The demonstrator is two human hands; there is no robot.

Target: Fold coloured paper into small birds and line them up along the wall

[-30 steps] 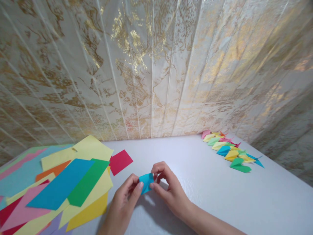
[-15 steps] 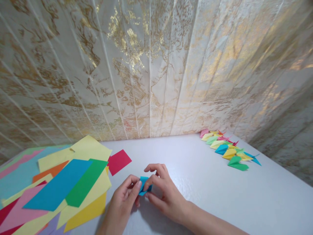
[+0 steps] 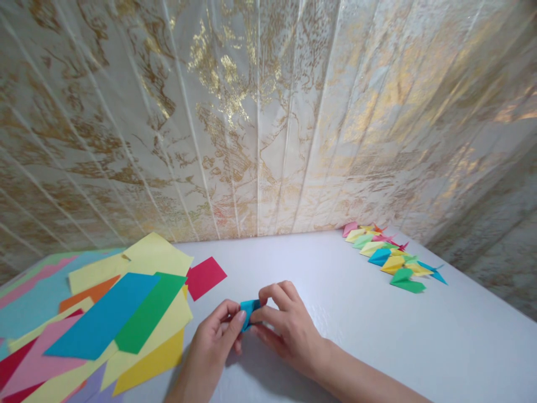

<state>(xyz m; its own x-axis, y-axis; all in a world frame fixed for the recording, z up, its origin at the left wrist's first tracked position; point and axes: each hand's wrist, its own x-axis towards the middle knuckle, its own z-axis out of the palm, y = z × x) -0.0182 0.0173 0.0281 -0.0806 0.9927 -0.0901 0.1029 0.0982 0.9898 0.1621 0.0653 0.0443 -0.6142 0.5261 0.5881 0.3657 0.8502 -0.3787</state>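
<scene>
A small folded piece of blue paper point(image 3: 248, 311) is held between my two hands, just above the white table. My left hand point(image 3: 216, 338) pinches its left side between thumb and fingers. On the other side, my right hand point(image 3: 285, 327) has its index finger and thumb closed on the paper's right edge, with the remaining fingers curled. Part of the paper is hidden behind the fingertips. A red paper square point(image 3: 206, 278) lies flat on the table beyond my left hand.
Overlapping coloured sheets, among them a blue strip point(image 3: 103, 316) and a green strip point(image 3: 149, 313), cover the left of the table point(image 3: 377, 347). Several folded paper pieces, with a green one point(image 3: 406, 281) nearest, stand in rows at the right. A gold-patterned curtain point(image 3: 260, 140) hangs behind.
My right hand's fingers have shifted slightly up and to the right along the blue paper, and more of its upper edge shows. The left hand keeps its pinch.
</scene>
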